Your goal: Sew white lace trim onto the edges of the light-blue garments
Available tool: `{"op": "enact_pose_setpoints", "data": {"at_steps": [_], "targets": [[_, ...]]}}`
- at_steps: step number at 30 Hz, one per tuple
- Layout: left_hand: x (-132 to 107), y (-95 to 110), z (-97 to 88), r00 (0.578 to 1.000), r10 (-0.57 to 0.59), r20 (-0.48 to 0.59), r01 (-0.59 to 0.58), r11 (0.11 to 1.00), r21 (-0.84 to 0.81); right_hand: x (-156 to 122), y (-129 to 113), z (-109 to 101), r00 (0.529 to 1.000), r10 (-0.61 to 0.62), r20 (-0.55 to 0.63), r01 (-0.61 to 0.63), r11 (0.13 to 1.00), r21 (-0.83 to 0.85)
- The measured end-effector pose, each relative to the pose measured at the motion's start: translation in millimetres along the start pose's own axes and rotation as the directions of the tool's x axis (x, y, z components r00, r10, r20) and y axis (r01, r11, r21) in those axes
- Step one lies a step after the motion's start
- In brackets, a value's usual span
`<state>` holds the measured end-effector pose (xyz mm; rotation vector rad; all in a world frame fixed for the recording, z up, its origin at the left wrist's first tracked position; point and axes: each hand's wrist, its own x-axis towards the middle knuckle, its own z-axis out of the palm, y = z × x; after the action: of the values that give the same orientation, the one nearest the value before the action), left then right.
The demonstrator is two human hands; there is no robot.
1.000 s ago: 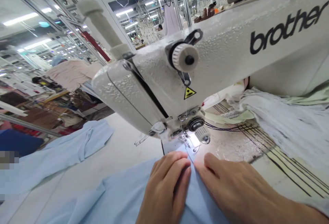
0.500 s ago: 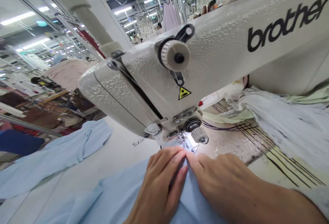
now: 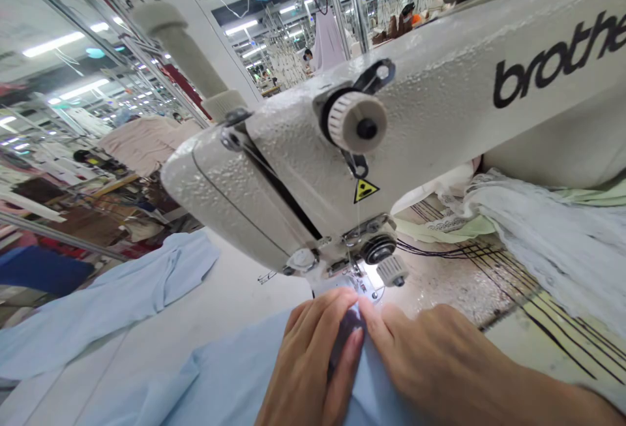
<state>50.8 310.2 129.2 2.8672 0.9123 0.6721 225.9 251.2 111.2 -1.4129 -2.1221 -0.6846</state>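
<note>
Light blue fabric point(image 3: 235, 361) lies on the sewing machine bed and runs up to the needle area. My left hand point(image 3: 313, 354) rests on it, fingers together and bent, the thumb tucked near the fabric fold. Close beside it, my right hand point(image 3: 430, 354) pinches the same fabric, its index fingertip almost meeting the left fingertips. Both sets of fingertips sit just in front of the lit presser foot point(image 3: 359, 277) of the white sewing machine point(image 3: 303, 171). The fabric edge between the fingers is mostly hidden.
Another light blue piece point(image 3: 166, 269) lies at the left of the table point(image 3: 147, 321). White lace-edged fabric point(image 3: 552, 237) is heaped at the right, near black lines on the surface. A thread tension dial point(image 3: 357, 121) projects from the machine head. People work in the background.
The view has shifted slightly, so the machine and hands appear a little further right and lower. Both hands keep nearly the same hold on the fabric, with the fingertips slightly further apart.
</note>
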Motion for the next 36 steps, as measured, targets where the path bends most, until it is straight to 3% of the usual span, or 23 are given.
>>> {"op": "enact_pose_setpoints", "data": {"at_steps": [8, 18, 23, 27, 31, 36], "targets": [[5, 7, -1.9, 0.999, -0.031, 0.042, 0.028, 0.997, 0.074, 2, 2, -8, 0.998, 0.004, 0.063, -0.005, 1.0, 0.002], [5, 7, 5.4, 0.995, -0.099, -0.006, 0.099, 0.993, 0.069, 2, -2, -1, 0.984, 0.057, 0.167, -0.058, 0.998, 0.001], [6, 9, 4.3, 0.991, -0.133, -0.002, 0.133, 0.99, 0.042, 0, 1, 1, 0.993, 0.035, 0.111, -0.037, 0.999, 0.024], [4, 11, 3.7, 0.994, -0.108, 0.025, 0.106, 0.99, 0.088, -4, 2, -2, 0.989, 0.067, 0.135, -0.067, 0.998, -0.002], [3, 12, 3.2, 0.996, -0.077, -0.05, 0.082, 0.989, 0.121, -2, 3, -11, 0.989, 0.05, 0.143, -0.057, 0.997, 0.048], [4, 6, 0.7, 1.0, 0.03, 0.002, -0.03, 0.994, 0.109, 1, 8, -14, 0.988, 0.063, 0.141, -0.083, 0.986, 0.146]]}}
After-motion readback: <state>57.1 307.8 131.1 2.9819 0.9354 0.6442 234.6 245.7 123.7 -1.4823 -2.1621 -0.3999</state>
